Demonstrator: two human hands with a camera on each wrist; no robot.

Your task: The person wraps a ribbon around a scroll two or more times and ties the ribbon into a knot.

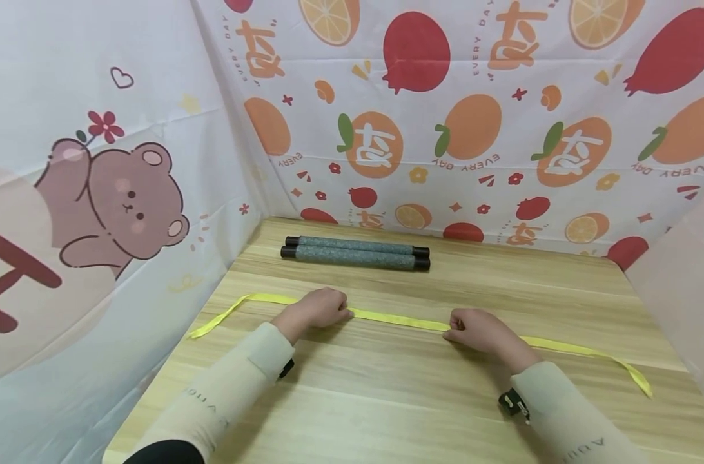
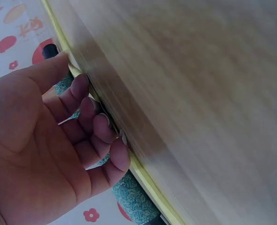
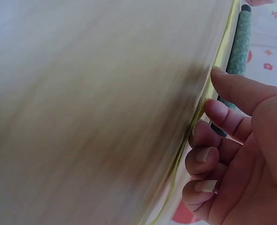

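Wooden table (image 1: 375, 406): yellow ribbon (image 1: 400, 319) pinched by left hand (image 1: 322, 307), right hand (image 1: 478, 327).

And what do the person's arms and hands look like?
The left hand and right hand are bare. The left sleeve and right sleeve are cream with dark letters. A small black gadget shows below the right wrist, and something black below the left.

The ribbon (image 1: 400, 319) is yellow, the rods (image 1: 356, 256) patterned green.

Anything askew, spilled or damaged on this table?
Nothing stands out. The yellow ribbon lies across the table, both ends bending nearer the camera; the two green rods lie side by side beyond it. No spill or damage shows.
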